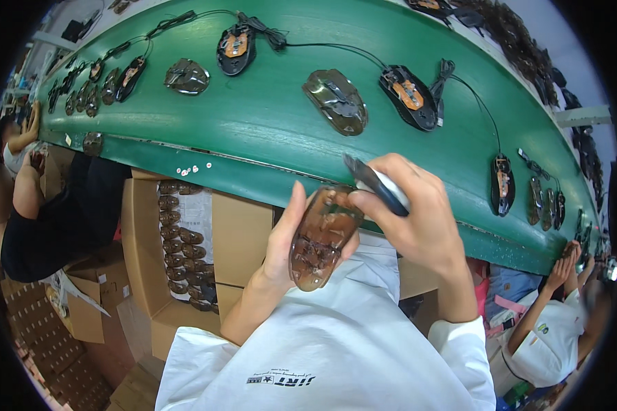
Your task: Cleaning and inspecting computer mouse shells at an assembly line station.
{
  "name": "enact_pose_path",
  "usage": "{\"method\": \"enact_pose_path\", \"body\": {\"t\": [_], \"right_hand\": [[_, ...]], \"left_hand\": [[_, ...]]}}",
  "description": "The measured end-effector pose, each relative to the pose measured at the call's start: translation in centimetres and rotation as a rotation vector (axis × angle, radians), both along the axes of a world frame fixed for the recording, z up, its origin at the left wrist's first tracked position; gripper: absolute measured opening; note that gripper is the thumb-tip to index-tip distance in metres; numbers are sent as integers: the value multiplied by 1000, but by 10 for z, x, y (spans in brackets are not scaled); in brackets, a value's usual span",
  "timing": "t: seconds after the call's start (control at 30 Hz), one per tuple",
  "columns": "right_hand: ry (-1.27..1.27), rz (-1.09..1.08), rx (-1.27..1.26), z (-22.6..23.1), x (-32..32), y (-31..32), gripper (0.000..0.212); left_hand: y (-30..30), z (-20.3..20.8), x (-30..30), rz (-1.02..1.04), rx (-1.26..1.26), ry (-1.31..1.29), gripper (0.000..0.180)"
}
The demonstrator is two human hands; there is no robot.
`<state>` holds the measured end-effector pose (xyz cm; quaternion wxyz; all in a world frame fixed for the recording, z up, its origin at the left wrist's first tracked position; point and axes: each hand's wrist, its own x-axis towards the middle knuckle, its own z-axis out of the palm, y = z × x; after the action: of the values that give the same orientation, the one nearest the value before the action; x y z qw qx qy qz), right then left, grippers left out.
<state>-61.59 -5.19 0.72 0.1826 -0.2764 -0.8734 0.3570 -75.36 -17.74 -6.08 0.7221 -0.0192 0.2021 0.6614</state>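
Note:
My left hand [285, 236] holds a translucent brown computer mouse shell [320, 250] upright, thumb along one side and fingers behind it. Close above its far end, my right hand [421, 212] is closed round a dark, narrow object with a pale side [377, 185]. Its kind I cannot make out. The tips of my right thumb and fingers are near the shell's upper rim, and whether they touch it is unclear. Ahead on the green belt rest a loose translucent mouse shell [336, 103] and an open corded mouse base [409, 97] with an orange board.
More open mouse bases [236, 48] and shells [186, 77] lie along the green conveyor belt [281, 82]. Small white-and-red dots [195, 168] sit on its near ledge. A cardboard box [147, 260] with rows of brown shells stands left of me. Other people work at both sides.

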Motion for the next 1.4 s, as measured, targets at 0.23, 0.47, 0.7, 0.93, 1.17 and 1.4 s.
{"method": "enact_pose_path", "body": {"t": [0.23, 0.47, 0.7, 0.93, 1.17, 1.4], "right_hand": [[188, -389, -488, -17, 2, -1, 18], [68, -217, -480, -15, 10, -20, 23], [-104, 200, 351, 3, 1, -16, 20], [-245, 292, 703, 4, -13, -19, 21], [-282, 324, 723, 9, -16, -19, 20], [-270, 317, 737, 9, -16, -17, 19]], "left_hand": [[-5, -8, -7, 13, 123, 376, 66], [5, 7, -2, 318, -11, 837, 66], [3, 5, -21, 88, 138, 204, 68], [0, 18, -12, 81, -73, 314, 68], [-2, 20, -16, 74, -65, 327, 67], [-2, 22, -18, 50, -31, 264, 64]]}}
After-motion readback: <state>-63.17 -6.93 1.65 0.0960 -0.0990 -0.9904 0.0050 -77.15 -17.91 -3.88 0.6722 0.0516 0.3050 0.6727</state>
